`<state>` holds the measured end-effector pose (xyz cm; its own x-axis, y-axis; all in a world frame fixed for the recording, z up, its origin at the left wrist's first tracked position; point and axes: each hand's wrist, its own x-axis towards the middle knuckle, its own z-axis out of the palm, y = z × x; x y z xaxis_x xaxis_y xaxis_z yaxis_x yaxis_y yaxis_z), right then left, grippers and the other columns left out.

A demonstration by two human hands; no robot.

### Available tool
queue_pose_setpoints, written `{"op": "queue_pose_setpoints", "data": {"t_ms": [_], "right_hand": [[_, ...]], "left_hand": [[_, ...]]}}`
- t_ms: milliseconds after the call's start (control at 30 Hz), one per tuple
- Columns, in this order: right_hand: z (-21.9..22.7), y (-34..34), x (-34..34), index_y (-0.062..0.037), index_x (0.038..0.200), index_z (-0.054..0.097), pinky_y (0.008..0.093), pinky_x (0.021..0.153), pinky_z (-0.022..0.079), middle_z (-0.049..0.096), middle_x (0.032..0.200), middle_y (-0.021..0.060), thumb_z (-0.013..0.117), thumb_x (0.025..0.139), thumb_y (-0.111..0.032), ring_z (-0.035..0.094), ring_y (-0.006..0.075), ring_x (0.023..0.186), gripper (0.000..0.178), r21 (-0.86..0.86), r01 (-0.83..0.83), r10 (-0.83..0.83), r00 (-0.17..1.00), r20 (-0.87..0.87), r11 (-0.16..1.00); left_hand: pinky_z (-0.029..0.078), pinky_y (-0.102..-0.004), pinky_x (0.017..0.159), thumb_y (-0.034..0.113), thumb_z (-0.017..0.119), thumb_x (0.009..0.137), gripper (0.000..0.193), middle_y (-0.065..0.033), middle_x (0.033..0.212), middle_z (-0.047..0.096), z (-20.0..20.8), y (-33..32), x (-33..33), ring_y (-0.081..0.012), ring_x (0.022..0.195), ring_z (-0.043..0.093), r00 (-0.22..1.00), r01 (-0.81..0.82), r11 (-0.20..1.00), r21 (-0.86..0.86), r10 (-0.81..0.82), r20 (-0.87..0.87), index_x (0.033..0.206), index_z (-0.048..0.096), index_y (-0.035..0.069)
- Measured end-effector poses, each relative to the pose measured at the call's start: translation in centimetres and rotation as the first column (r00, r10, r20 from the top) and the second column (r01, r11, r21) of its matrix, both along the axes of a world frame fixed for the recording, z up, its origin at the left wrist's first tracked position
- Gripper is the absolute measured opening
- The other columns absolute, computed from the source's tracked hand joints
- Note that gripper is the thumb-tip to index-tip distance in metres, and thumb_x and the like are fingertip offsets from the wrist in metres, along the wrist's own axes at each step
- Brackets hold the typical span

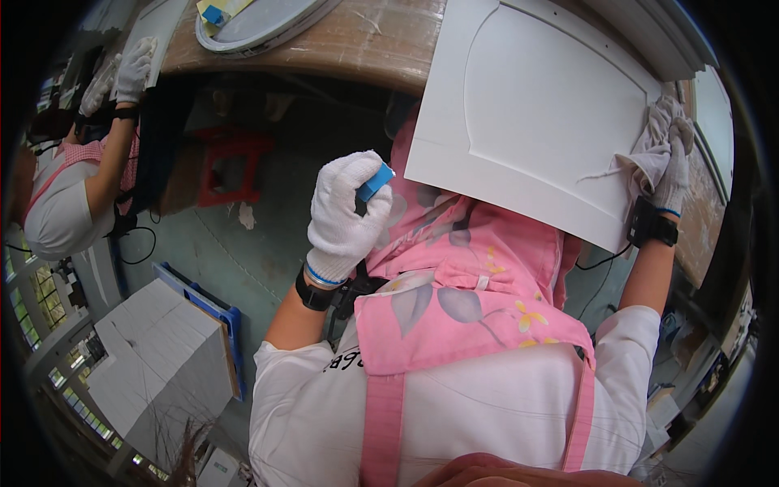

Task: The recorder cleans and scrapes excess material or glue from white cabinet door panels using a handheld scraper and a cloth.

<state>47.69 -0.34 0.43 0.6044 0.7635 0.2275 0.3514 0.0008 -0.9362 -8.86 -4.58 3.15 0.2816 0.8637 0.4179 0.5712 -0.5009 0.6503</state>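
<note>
We have the white panel [552, 97] lying on the desk [365, 36], its near edge overhanging toward our pink apron [479, 252]. Our left hand [345, 207] is closed around a small blue block [374, 182], raised beside the panel's near left corner; our right hand [675, 174] grips a pale cloth [647, 154] at the panel's right edge. We judge the work to be partway along — the panel is already laid out, and both block and cloth are in hand. Its face looks evenly white, but we cannot tell which parts have been rubbed or wiped — so how much surface is left stays uncertain to us.
</note>
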Motion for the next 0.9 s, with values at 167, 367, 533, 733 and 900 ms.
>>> {"op": "queue_pose_setpoints", "data": {"t_ms": [167, 367, 533, 733, 900], "right_hand": [[1.2, 0.1, -1.5, -0.0066, 0.127, 0.055, 0.0297, 0.114, 0.033, 0.055, 0.133, 0.0053, 0.047, 0.099, -0.004, 0.049, 0.0178, 0.129, 0.029, -0.015, 0.035, -0.037, 0.973, -0.227, 0.999], [1.3, 0.0, -2.1, -0.0065, 0.13, 0.054, 0.0295, 0.114, 0.033, 0.054, 0.134, 0.0054, 0.047, 0.099, -0.004, 0.049, 0.0178, 0.13, 0.031, 0.003, 0.027, -0.026, 0.99, -0.139, 1.0], [1.1, 0.0, -2.0, -0.006, 0.131, 0.053, 0.0293, 0.115, 0.032, 0.054, 0.136, 0.0062, 0.047, 0.099, -0.004, 0.048, 0.0183, 0.131, 0.032, 0.044, 0.002, 0.005, 0.988, -0.155, 0.999], [0.8, 0.0, -1.3, -0.0049, 0.132, 0.052, 0.0299, 0.116, 0.032, 0.052, 0.138, 0.0071, 0.047, 0.099, -0.003, 0.047, 0.019, 0.132, 0.034, 0.016, 0.021, -0.019, 0.994, -0.109, 1.0], [0.4, -0.1, -0.4, -0.0049, 0.132, 0.052, 0.0296, 0.116, 0.031, 0.052, 0.137, 0.0071, 0.047, 0.098, -0.003, 0.046, 0.0187, 0.132, 0.034, 0.014, -0.024, 0.025, 0.997, -0.077, 1.0]], "left_hand": [[0.05, -0.0386, 0.087, 0.001, 0.071, 0.075, 0.048, -0.0126, 0.116, 0.06, 0.7, 0.1, 0.6, -0.0303, 0.102, 0.059, 0.999, 0.047, 0.999, -0.025, -0.047, -0.002, 0.121, 0.06, 0.009], [0.05, -0.0369, 0.089, 0.0, 0.071, 0.077, 0.049, -0.0127, 0.119, 0.059, 1.4, 0.3, 1.2, -0.0297, 0.106, 0.059, 0.987, 0.073, 0.997, -0.01, -0.074, -0.14, 0.124, 0.061, 0.008], [0.049, -0.0376, 0.088, 0.001, 0.072, 0.076, 0.05, -0.0126, 0.118, 0.059, 1.3, 0.4, 1.2, -0.0302, 0.105, 0.058, 0.973, 0.082, 0.997, 0.005, -0.079, -0.215, 0.124, 0.062, 0.008], [0.049, -0.0386, 0.088, 0.001, 0.071, 0.076, 0.051, -0.0125, 0.118, 0.059, 1.2, 0.4, 1.4, -0.0309, 0.105, 0.057, 0.981, 0.085, 0.996, 0.017, -0.08, -0.178, 0.125, 0.062, 0.008], [0.049, -0.0385, 0.088, 0.001, 0.072, 0.076, 0.052, -0.0127, 0.118, 0.059, 1.1, 0.4, 1.2, -0.0306, 0.105, 0.057, 0.971, 0.075, 0.997, 0.034, -0.065, -0.231, 0.126, 0.061, 0.008]]}}
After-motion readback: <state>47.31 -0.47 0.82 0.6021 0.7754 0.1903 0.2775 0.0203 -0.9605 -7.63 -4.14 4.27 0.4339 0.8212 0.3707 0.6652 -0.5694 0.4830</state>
